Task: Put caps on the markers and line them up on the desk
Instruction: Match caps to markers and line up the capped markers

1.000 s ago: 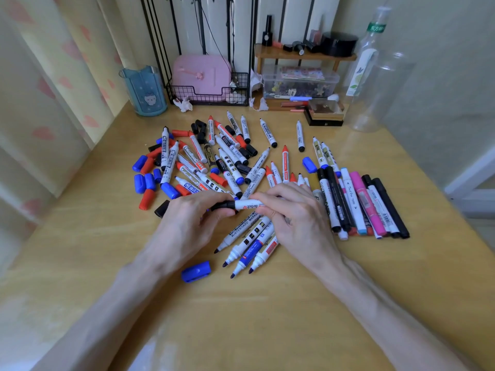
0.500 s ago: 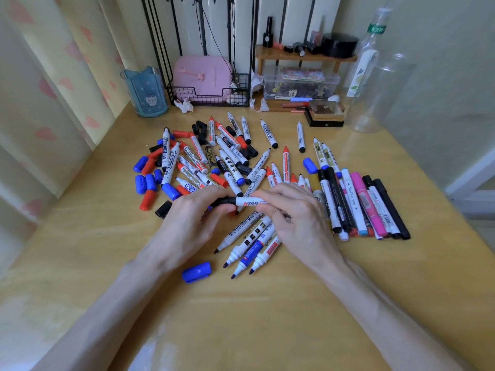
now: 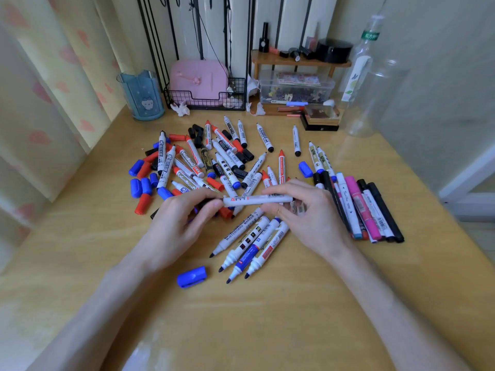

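- Your left hand (image 3: 182, 223) pinched one end of a white marker (image 3: 257, 200); your right hand (image 3: 308, 218) pinched the other end, holding it level above the counter (image 3: 267, 317).
- Four uncapped markers (image 3: 249, 245) lay just beneath it.
- A blue cap (image 3: 191, 276) lay near your left wrist.
- The capped row (image 3: 359, 210) lay to the right, and the loose pile (image 3: 209, 162) lay behind.

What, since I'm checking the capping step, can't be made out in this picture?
1. Head view: the left end of the held marker sits inside the grip of the left hand, so whether it is capped is unclear.
2. Head view: the top of the bottle is cut off by the upper edge.
3. Head view: print on the far markers is too small to read.
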`<state>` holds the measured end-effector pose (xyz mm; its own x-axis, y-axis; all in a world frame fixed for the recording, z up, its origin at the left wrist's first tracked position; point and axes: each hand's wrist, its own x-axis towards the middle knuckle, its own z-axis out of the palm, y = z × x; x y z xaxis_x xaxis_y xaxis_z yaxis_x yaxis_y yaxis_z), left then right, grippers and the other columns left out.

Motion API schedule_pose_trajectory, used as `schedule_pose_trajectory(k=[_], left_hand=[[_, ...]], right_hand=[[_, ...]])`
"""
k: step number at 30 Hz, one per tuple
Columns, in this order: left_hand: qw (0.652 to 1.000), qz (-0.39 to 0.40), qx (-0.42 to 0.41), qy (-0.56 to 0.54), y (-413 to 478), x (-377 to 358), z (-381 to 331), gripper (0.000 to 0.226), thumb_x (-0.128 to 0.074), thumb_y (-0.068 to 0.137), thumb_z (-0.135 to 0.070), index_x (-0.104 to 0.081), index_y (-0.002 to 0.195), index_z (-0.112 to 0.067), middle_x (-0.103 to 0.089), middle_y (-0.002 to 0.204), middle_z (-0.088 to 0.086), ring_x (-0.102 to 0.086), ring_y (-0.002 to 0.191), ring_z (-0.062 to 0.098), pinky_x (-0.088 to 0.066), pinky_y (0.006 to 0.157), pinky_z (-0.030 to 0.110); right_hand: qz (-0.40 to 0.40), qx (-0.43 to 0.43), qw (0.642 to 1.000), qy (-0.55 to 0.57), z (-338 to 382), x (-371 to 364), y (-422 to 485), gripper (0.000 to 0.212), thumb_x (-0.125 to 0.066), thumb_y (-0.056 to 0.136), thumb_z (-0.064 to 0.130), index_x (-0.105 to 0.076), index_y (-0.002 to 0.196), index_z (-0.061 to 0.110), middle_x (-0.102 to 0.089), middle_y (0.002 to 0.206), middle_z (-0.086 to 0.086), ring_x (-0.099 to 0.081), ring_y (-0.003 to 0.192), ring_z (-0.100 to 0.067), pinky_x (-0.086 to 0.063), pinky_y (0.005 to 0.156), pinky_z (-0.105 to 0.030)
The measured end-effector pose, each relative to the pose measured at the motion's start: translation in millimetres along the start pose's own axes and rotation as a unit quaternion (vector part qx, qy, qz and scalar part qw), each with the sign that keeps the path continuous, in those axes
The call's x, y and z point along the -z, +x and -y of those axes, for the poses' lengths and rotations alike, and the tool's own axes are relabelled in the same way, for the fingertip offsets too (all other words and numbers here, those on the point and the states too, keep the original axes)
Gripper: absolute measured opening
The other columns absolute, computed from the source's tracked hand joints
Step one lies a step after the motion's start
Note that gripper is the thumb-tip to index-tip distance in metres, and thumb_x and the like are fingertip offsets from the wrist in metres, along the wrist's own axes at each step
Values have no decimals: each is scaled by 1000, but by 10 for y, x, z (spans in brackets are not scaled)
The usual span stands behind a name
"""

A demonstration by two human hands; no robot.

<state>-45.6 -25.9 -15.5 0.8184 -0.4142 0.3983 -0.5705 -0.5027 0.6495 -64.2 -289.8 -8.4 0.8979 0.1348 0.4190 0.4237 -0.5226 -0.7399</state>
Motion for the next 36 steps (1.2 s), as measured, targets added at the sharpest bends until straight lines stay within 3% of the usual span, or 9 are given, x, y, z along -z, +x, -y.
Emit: schedule_pose_trajectory(k=[3,6,12,17,23,27,31,33,36], left_hand=[[1000,16,-13,9,-2,-24,25,17,-56,105,-40,-70,110,-30,-69,97,-22,-65,84,5,-43,70,13],[999,34,-9,15,-16,-63,45,22,-57,104,-41,-70,114,-27,-71,97,-20,-67,86,5,-46,72,15],[997,57,-14,40,-18,-36,-18,26,-39,110,-42,-61,101,-31,-56,76,-14,-53,69,12,-40,63,20],[995,85,36,-26,-59,41,39,36,-33,112,-42,-53,84,-31,-47,69,-11,-43,64,10,-36,62,22],[997,62,10,44,-110,89,100,12,-54,107,-40,-65,110,-37,-66,101,-18,-62,97,8,-48,82,20],[990,34,1,137,-133,35,152,14,-66,100,-42,-70,111,-33,-64,98,-17,-58,92,6,-55,77,36],[991,23,19,129,-126,80,177,29,-70,91,-56,-70,113,-37,-58,93,-20,-55,86,0,-51,70,24],[991,-8,37,130,-124,225,202,17,-73,93,-46,-73,105,-35,-60,89,-18,-56,83,0,-47,69,21],[974,-76,130,168,-157,532,350,9,-78,91,-29,-71,92,-35,-64,81,-15,-60,75,4,-51,68,35]], right_hand=[[24,76,988,-135,8,-66,-28,25,-74,92,38,-77,114,27,-69,94,15,-61,85,-11,-45,88,-38],[22,132,968,-212,26,-181,-57,27,-65,98,38,-76,117,22,-69,91,11,-59,88,-14,-42,89,-39],[-24,173,964,-201,18,-227,-31,26,-77,88,-1,-76,113,6,-66,86,-3,-55,81,-24,-43,76,-34],[-65,230,941,-238,44,-96,6,23,-60,95,5,-78,110,5,-69,91,-5,-56,86,-23,-35,79,-31],[-90,153,959,-219,-159,4,13,34,-76,85,-8,-76,117,3,-70,92,-5,-56,86,-26,-45,78,-39],[-104,138,965,-196,-113,-25,18,26,-70,93,3,-75,119,5,-68,91,-4,-56,86,-26,-49,78,-42],[-87,133,970,-184,-87,-77,-20,28,-62,97,18,-76,119,8,-68,91,-1,-56,86,-24,-51,76,-43],[-76,127,972,-182,-80,-104,-35,34,-56,98,26,-75,120,9,-69,92,0,-57,87,-24,-50,76,-42],[-64,116,976,-174,-74,-141,-40,35,-55,98,28,-75,122,10,-69,94,0,-58,88,-25,-52,77,-45]])
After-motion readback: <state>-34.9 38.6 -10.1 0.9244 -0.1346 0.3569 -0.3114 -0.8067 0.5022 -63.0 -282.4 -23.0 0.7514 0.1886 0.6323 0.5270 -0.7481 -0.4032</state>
